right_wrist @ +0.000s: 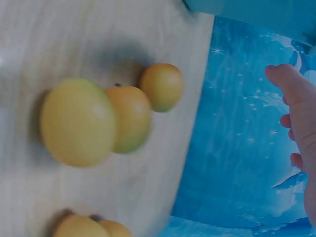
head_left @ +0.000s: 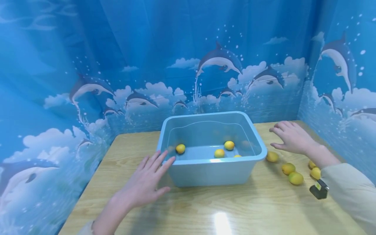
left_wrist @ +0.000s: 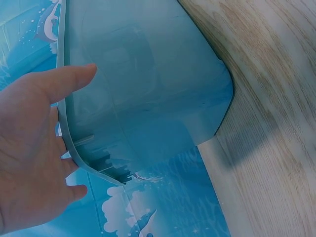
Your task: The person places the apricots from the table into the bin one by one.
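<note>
A light blue plastic box (head_left: 210, 173) stands on the table, with several small yellow-orange mangoes inside, among them one mango (head_left: 180, 148) at the left. My left hand (head_left: 147, 182) is at the box's near left corner, fingers spread and fairly straight over the rim; I cannot tell whether they touch it. The left wrist view shows the thumb (left_wrist: 74, 81) in front of the box wall. Above the right part of the table hovers my right hand (head_left: 293, 137), fingers loosely bent and holding nothing. Below it lie several more mangoes, including a greenish-yellow mango (head_left: 295, 178).
The wood-grain table (head_left: 188, 209) runs back to a blue curtain (head_left: 164, 49) printed with dolphins, which also hangs at both sides. A small black device (head_left: 319, 189) shows beside the right sleeve (head_left: 349, 189).
</note>
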The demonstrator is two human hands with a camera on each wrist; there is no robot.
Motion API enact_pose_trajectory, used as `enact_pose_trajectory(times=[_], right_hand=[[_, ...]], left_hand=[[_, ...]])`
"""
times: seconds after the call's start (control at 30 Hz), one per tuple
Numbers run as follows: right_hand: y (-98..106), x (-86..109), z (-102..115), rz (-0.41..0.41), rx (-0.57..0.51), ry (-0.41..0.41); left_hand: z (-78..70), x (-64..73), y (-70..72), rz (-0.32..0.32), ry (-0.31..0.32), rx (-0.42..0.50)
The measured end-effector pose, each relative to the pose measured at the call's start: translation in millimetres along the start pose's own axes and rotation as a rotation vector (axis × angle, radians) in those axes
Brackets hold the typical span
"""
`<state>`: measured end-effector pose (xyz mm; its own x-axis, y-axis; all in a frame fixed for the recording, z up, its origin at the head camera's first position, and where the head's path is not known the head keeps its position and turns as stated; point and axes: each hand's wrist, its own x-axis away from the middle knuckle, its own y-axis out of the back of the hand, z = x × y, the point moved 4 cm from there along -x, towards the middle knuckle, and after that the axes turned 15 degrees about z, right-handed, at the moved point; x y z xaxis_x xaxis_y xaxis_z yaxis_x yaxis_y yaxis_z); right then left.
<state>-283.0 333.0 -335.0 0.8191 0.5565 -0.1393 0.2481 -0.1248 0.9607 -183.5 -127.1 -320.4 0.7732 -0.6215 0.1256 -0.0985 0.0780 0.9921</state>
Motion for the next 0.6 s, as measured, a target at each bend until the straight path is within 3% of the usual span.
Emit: enact_pose_trajectory(times=[0.23, 0.47, 0.6], right_hand=[[-26.5, 8.6, 6.1, 0.085, -0.055, -0.061], [-46.0, 14.0, 8.7, 0.223, -0.104, -0.137], [-54.1, 16.9, 10.6, 0.233, -0.112, -0.134]], left_hand=[[0.5, 0.1, -0.2, 0.017, 0.013, -0.006], [0.3, 0.0, 0.0, 0.006, 0.007, -0.009], [0.2, 0.0, -0.1, 0.004, 0.007, -0.016]])
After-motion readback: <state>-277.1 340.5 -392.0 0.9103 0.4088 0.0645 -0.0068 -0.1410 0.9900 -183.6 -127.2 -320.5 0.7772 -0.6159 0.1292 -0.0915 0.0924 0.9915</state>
